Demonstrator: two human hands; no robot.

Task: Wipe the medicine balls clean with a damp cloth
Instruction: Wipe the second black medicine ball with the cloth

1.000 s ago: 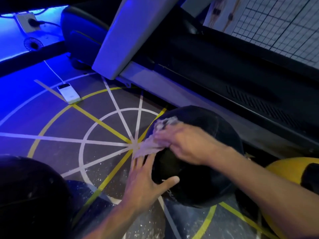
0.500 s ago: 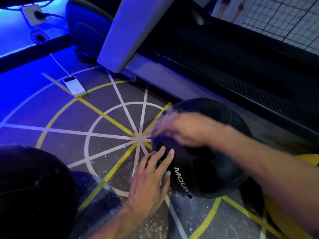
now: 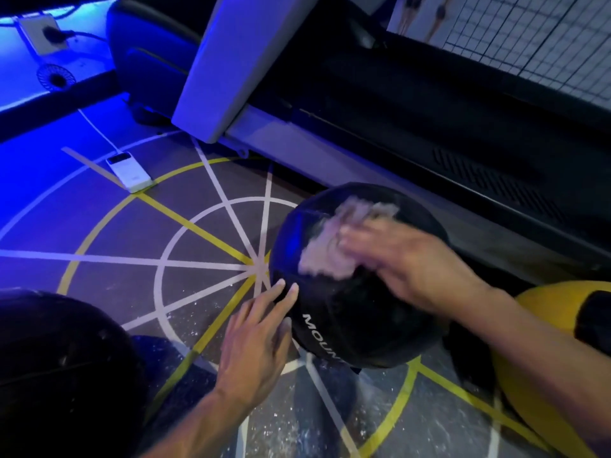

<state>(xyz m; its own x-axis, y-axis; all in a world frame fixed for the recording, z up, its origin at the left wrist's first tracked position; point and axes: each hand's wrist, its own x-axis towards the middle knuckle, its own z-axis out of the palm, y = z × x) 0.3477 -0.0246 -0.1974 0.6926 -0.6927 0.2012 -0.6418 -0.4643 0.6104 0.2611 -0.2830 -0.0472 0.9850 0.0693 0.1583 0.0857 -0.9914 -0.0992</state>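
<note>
So the black medicine ball (image 3: 360,312) sits on the floor (image 3: 109,279) right of centre, over where the white and yellow lines cross, just in front of the treadmill (image 3: 380,133). White lettering on its near face reads "MOUN", the rest is cut off by the curve.

The right hand (image 3: 406,259) is on top of the ball, fingers pressed together and flat, pushing a pale crumpled cloth (image 3: 334,239) against the upper surface. It's pretty motion-blurred, so I can't tell whether the fingers pinch the cloth or just hold it down under the palm. The cloth sticks out from under the fingers toward the far left of the ball.

The left hand (image 3: 254,345) is spread, fingers loosely apart, with the fingertips touching the ball's near-left side down low. It isn't gripping anything.

A second black ball (image 3: 62,375) fills the near-left corner, well apart from the first. A yellow ball (image 3: 545,325) with a black patch peeks in at the right edge, partly hidden behind the right forearm. The floor near the balls has white specks scattered on it.

Far left on the floor there's a white power bank (image 3: 129,172) with a cable running off toward a wall socket (image 3: 43,33). Everything back there is lit blue.
</note>
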